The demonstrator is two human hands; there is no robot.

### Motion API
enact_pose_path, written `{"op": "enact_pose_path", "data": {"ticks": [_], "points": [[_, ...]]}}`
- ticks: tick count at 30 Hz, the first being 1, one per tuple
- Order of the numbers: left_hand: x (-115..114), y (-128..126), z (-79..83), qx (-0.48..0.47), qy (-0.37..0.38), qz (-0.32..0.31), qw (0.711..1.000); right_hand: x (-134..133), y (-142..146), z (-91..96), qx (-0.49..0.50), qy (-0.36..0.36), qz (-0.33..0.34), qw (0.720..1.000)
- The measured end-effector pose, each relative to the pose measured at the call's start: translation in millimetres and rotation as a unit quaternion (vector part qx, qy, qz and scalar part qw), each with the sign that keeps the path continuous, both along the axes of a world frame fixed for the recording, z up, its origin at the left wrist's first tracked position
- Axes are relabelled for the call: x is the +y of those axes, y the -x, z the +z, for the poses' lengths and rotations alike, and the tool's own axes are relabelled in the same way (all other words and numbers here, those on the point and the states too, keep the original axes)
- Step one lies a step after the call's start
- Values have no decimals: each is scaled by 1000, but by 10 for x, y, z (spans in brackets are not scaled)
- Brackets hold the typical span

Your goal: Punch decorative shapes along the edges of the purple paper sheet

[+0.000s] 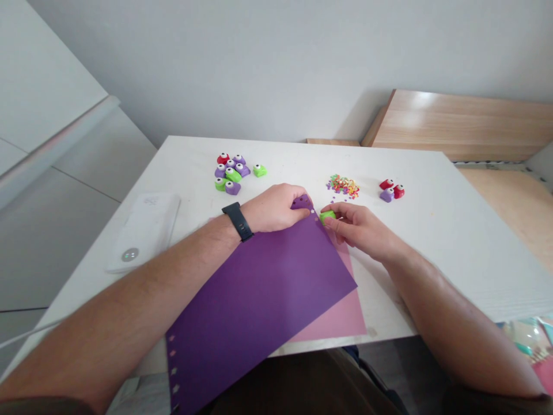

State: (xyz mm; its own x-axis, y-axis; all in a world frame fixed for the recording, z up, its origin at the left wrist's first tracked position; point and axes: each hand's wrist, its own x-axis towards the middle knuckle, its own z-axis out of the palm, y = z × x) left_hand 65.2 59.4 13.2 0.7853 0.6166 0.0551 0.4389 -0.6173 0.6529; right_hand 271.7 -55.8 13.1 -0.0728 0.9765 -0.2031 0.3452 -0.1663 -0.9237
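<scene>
A purple sheet of paper [268, 276] lies tilted over a pink sheet [341, 317], its lower part reaching past the table's front edge. Small star-shaped holes run along its left edge and near its far corner. My left hand [280, 207], with a dark watch on the wrist, pinches that far corner between thumb and fingers. In my right hand [356, 227] a green craft punch [327, 217] is gripped between thumb and fingertips, right at the purple sheet's right edge. Whether the paper sits inside the punch's slot I cannot tell.
Several purple, green and red punches [232, 173] cluster at the back left, with a lone green one [260, 170] beside them. Colourful paper bits [343, 185] are heaped behind my right hand. Further right sit three punches [392, 190]. A white device [144, 230] lies at left.
</scene>
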Motion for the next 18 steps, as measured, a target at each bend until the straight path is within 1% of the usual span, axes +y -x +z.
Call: {"op": "enact_pose_path", "data": {"ticks": [8,13,18], "points": [[10,1,-15,1,4,-2,1000,9,-4,-2,43,18,18,999],[6,4,-11,4,2,-5,1000,13,-13,-15,49,14,18,999],[7,9,-10,1,0,-4,1000,13,-25,-16,49,13,36,998]]}}
